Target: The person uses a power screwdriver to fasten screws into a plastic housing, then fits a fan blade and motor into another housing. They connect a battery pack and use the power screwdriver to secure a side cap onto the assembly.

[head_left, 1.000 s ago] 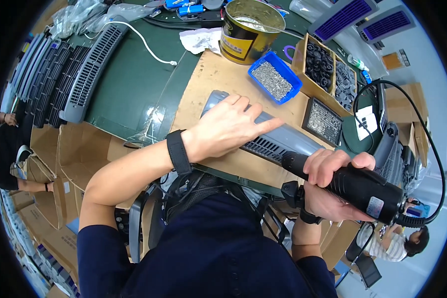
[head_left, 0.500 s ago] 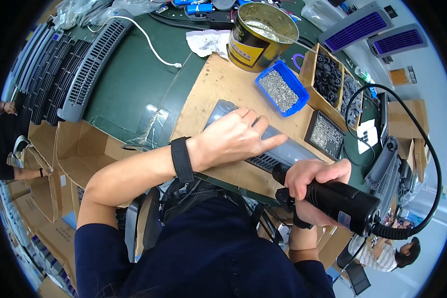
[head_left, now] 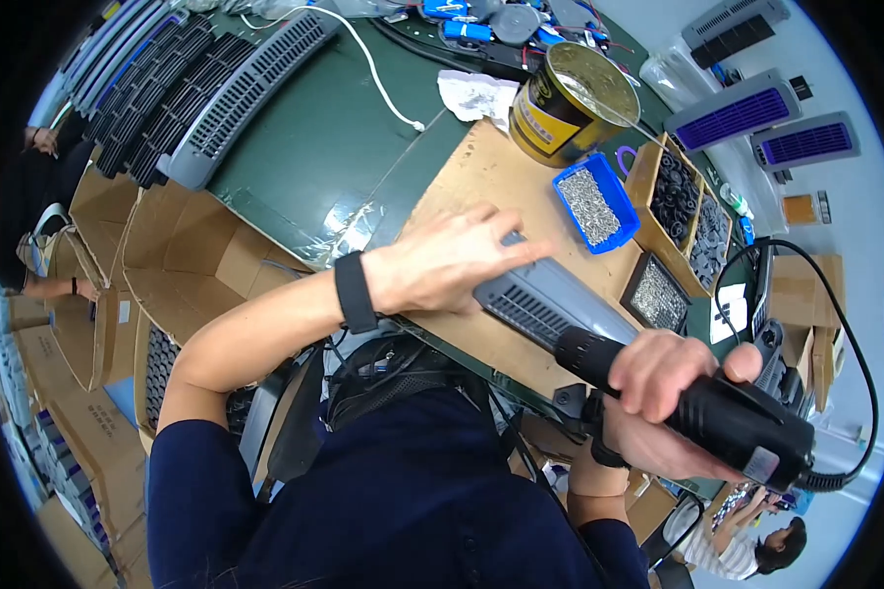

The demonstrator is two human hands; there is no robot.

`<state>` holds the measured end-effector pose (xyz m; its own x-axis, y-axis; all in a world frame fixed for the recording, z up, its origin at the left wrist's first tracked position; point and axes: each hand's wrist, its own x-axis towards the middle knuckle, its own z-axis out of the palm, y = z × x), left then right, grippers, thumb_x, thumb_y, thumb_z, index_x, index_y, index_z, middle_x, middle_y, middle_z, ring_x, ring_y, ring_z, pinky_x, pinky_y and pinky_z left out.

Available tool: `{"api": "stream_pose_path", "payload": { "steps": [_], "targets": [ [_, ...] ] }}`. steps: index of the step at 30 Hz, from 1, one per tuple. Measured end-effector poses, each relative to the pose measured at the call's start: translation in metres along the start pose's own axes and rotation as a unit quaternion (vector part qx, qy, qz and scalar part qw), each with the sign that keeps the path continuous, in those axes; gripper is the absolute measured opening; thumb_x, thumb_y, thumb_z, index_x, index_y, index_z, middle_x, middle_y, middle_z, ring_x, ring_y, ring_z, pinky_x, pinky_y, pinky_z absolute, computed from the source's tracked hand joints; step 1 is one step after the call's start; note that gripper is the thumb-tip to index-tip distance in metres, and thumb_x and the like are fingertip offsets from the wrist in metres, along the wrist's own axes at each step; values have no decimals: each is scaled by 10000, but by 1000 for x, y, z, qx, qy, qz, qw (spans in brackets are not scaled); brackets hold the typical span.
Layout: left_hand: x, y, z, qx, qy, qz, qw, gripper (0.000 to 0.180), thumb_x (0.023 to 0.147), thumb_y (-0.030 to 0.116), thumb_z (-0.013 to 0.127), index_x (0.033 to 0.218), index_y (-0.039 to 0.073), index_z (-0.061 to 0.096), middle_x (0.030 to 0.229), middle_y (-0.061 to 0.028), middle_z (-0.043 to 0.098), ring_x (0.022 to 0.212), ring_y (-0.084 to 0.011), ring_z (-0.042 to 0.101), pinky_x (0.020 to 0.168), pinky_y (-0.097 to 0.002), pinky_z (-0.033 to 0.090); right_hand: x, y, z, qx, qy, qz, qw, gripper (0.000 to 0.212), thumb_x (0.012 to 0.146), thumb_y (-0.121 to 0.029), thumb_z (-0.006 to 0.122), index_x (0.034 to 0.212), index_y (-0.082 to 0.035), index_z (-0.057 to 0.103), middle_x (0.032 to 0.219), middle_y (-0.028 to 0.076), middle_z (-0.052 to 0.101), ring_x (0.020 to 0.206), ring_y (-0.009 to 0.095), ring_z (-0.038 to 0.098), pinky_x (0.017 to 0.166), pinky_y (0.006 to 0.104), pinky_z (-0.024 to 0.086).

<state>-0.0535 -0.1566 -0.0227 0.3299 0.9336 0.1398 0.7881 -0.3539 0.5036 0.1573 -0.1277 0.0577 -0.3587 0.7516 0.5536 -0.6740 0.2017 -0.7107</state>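
A long grey plastic housing (head_left: 581, 294) with a slotted grille lies slanted over brown cardboard (head_left: 462, 182) on the green table. My left hand (head_left: 447, 263) is at the housing's left end, fingers curled about it, some of them hidden. A black wristband circles that wrist. In my right hand (head_left: 663, 378) is a black corded electric screwdriver (head_left: 746, 424), fingers wrapped round its body. Its nose points left, close to the housing's grille side. I cannot make out a bit or whether it touches the plastic.
A blue tray (head_left: 619, 211) of small screws, a yellow-black tin (head_left: 550, 123), a wooden box (head_left: 646, 172) of dark parts and a black tray (head_left: 631, 285) of small metal pieces stand beyond. Grey grilles (head_left: 255, 93) are stacked left, above open cartons (head_left: 182, 250). The screwdriver's cord (head_left: 850, 339) loops right.
The whole view has shifted, so table things appear farther right and lower. Along the housing, my left hand has moved toward its left end. The screwdriver stays in my right hand.
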Motion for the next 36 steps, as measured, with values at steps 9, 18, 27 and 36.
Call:
{"api": "stream_pose_path", "payload": {
  "steps": [9, 18, 27, 36],
  "targets": [
    [-8, -2, 15, 17, 59, 71, 996, 961, 529, 174, 879, 1383, 212, 440, 1135, -135, 523, 1018, -341, 563, 780, -415, 554, -6, 42, 24, -31, -30, 63, 997, 873, 704, -860, 480, 1085, -82, 370, 620, 92, 505, 508, 212, 482, 538, 351, 446],
    [-5, -5, 16, 50, 67, 91, 992, 921, 530, 226, 878, 1356, 198, 472, 1047, -119, 556, 910, -318, 609, 701, -370, 564, -8, 47, 39, -196, -40, 163, 966, 807, 721, -839, 511, 985, -91, 365, 594, 70, 487, 476, 184, 449, 497, 329, 408],
    [-5, -7, 22, 36, 96, 86, 991, 852, 565, 160, 841, 1332, 194, 471, 1084, -110, 553, 946, -309, 606, 685, -366, 564, -3, 52, 19, -144, -146, 153, 967, 191, 965, -191, 547, 980, -111, 374, 558, 78, 490, 446, 193, 454, 513, 332, 426],
    [-4, -3, 20, 20, 71, 72, 995, 887, 554, 122, 832, 1351, 207, 454, 1219, -131, 527, 1032, -326, 573, 718, -388, 567, 0, 47, 11, -156, -153, 159, 963, 225, 926, -22, 573, 977, -108, 372, 556, 71, 496, 491, 185, 494, 537, 319, 438]
  ]
}}
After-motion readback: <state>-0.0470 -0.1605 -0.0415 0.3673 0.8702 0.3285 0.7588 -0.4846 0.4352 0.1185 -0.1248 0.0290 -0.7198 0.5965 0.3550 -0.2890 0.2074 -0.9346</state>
